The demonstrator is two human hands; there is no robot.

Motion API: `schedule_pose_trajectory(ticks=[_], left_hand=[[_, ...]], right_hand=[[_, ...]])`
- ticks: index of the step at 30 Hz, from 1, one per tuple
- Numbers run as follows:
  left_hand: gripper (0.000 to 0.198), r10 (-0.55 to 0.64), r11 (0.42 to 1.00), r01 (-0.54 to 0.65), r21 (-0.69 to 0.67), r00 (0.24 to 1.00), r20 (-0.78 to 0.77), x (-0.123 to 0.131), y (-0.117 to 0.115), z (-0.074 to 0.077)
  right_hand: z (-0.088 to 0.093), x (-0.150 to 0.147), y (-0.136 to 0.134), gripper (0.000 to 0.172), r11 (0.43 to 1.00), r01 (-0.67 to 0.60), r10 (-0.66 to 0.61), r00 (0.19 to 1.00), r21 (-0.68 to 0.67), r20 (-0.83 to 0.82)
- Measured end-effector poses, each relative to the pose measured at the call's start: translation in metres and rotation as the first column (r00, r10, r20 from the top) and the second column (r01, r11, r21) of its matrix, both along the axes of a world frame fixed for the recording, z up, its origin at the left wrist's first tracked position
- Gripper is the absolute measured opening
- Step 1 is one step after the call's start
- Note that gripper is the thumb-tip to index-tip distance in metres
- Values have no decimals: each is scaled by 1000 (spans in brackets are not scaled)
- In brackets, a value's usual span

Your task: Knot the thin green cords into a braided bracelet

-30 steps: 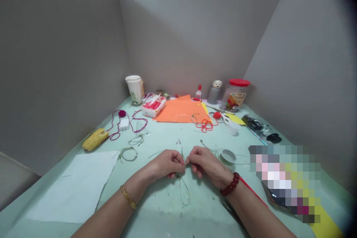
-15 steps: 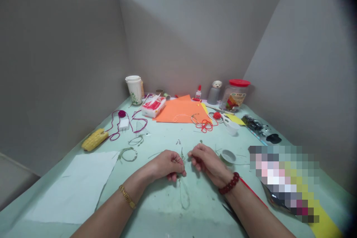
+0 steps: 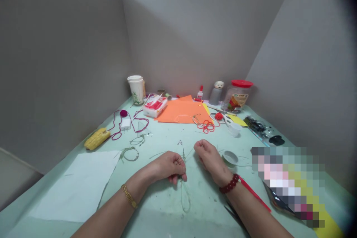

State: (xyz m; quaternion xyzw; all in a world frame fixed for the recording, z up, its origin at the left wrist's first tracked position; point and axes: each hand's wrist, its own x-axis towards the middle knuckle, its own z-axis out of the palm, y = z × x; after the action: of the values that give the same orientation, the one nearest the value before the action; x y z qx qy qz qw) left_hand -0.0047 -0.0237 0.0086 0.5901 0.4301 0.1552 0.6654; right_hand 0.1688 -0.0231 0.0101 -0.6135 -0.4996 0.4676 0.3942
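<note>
My left hand (image 3: 169, 167) is curled around a thin green cord (image 3: 185, 197), and a long loop of it hangs down onto the pale green tabletop (image 3: 164, 208). A strand seems to run from there to my right hand (image 3: 209, 157), whose fingers pinch together just to the right. Two finished-looking green cord rings (image 3: 129, 153) lie beyond my left hand. A small roll of wire (image 3: 230, 158) sits close to my right hand. A gold bracelet and a red bead bracelet circle my wrists.
Walls of grey board surround the table. Nearby are a white paper sheet (image 3: 78, 186), magenta cord (image 3: 122, 113), orange paper (image 3: 182, 111), tangled red cord (image 3: 206, 126), a tissue pack (image 3: 155, 106), a red-lidded jar (image 3: 237, 96) and scissors (image 3: 232, 215). A blurred patch covers the lower right.
My right hand has moved up and to the right, away from my left hand, widening the gap between them. My left hand stays nearly still around the cord.
</note>
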Motion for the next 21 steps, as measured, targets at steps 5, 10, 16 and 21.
schedule_pose_trajectory(ticks=[5, 10, 16, 21], left_hand=[[10, -7, 1000, 7, 28, 1000, -14, 0, 0, -1], [10, -10, 995, 8, 100, 1000, 12, -1, 1, -6], [12, -26, 996, 20, 92, 998, 64, -3, 1, -9], [13, -12, 996, 9, 88, 999, 36, -1, 0, -5]], right_hand=[[-4, 1, 9, 11, 984, -6, -48, 952, 176, 301], [-7, 0, 16, 13, 981, -49, -49, 871, 186, 488], [-21, -2, 23, 15, 967, -40, -138, 749, 251, 649], [-11, 1, 12, 17, 971, -86, -103, 696, 225, 710]])
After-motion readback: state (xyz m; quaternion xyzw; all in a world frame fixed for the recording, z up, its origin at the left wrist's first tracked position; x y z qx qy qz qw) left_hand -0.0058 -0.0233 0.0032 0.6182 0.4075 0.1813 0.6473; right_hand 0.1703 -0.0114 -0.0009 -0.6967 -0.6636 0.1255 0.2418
